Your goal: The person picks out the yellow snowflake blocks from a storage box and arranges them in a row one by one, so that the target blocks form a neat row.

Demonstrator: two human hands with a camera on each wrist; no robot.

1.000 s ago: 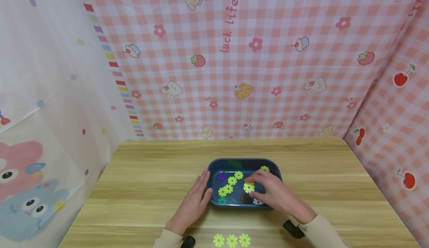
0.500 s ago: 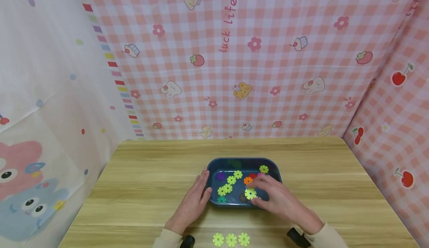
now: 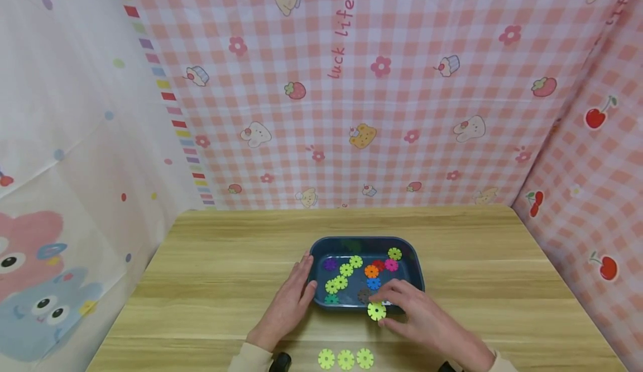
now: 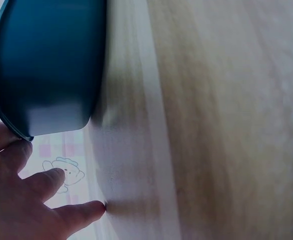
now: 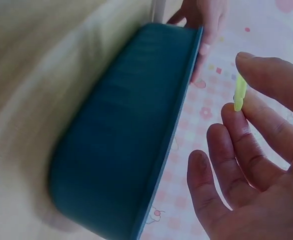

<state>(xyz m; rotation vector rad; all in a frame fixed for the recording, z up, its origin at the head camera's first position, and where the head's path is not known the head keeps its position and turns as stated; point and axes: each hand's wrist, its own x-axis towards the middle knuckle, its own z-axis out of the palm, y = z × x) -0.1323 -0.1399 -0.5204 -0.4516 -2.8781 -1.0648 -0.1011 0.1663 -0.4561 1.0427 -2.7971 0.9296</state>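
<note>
Between the thumb and fingers of my right hand (image 3: 419, 316) is a yellow-green notched disc (image 3: 377, 311), held over the near rim of a dark blue tray (image 3: 346, 307). Seen edge-on in the right wrist view, the disc (image 5: 240, 92) is thin. Against the tray's left end rests my left hand (image 3: 286, 305), its fingers fairly straight along the wall. Inside the tray lie several yellow-green discs (image 3: 346, 270), plus an orange disc (image 3: 372, 271), a blue disc (image 3: 373, 283), a pink disc (image 3: 391, 265) and others. My right fingers partly hide the tray's near right corner.
Three yellow-green discs lie in a row near the table's front edge, the middle disc (image 3: 345, 359) between two like it. Wooden tabletop (image 3: 226, 260) surrounds the tray. Checked cloth (image 3: 301, 115) hangs behind, with more cloth on both sides.
My right hand has drawn the yellow-green disc from the tray's middle toward me to its near rim, uncovering red, pink and blue discs. The left hand stays put.
</note>
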